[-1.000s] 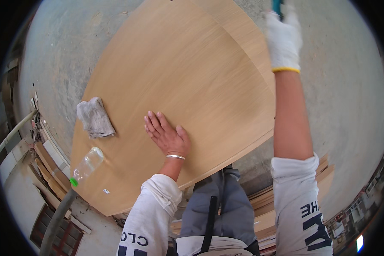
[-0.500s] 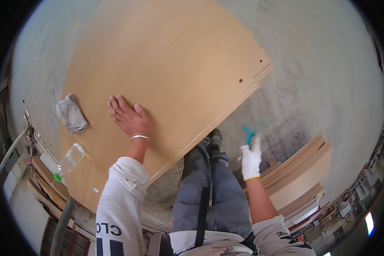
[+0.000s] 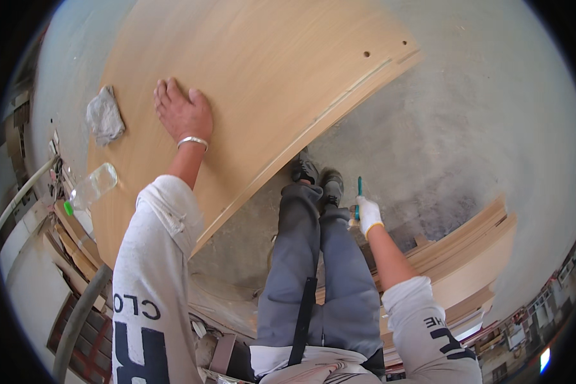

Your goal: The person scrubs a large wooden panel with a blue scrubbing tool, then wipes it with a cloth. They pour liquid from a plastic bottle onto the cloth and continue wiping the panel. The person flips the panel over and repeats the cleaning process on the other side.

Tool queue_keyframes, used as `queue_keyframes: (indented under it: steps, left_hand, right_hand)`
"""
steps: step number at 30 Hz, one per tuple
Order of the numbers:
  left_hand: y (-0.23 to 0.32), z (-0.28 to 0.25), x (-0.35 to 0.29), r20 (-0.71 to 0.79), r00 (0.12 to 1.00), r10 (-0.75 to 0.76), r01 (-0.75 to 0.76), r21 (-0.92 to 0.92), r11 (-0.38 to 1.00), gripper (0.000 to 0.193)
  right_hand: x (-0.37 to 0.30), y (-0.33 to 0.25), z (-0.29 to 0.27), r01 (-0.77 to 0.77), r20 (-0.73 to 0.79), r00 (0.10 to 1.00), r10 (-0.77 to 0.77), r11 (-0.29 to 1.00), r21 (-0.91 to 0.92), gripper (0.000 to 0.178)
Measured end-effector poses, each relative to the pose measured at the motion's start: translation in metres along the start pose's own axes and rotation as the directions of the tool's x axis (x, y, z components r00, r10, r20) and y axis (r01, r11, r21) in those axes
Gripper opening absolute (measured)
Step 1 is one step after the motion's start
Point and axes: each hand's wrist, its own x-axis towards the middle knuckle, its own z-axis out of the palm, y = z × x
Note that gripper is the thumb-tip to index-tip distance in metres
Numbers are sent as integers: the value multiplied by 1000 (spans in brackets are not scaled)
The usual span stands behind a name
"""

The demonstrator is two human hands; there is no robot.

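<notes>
My bare left hand (image 3: 184, 115), with a silver bangle at the wrist, lies flat and open on a large light wood-coloured panel (image 3: 269, 83). The panel has a long grooved edge and two small dark holes near its right corner. My right hand (image 3: 368, 216), in a white knit glove, is closed around a slim teal-handled tool (image 3: 360, 185). It hangs beside my right leg, below the panel's edge and apart from it. Part of the tool is hidden by the glove, so its exact kind is unclear. A crumpled grey cloth (image 3: 105, 116) rests on the panel left of my left hand.
A clear plastic bottle (image 3: 95, 187) with a green cap lies at the panel's left side. Stacked wooden boards (image 3: 457, 246) stand at my right, near my forearm. Pipes (image 3: 83, 313) and timber offcuts are at the lower left. The floor (image 3: 486, 128) is grey concrete.
The panel's holed corner, cloth and bottle sit higher in view. My left hand stays flat on the panel. My right hand has come lower and slightly left, still gripping the teal-handled tool.
</notes>
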Motion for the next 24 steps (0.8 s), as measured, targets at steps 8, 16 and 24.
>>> queue_keyframes:
  steps: [8,16,24]
  left_hand:
    - [3,4,-1,-47,999,-22,22,-7,1000,56]
    - [9,-7,-3,-17,999,-47,48,52,997,63]
    - [54,1,4,-50,995,-84,79,-94,992,64]
  right_hand:
    - [52,17,56,106,81,993,-80,912,-396,16]
    - [57,24,119,200,210,973,-96,802,-563,21]
    - [173,93,69,137,70,991,-117,836,-531,33]
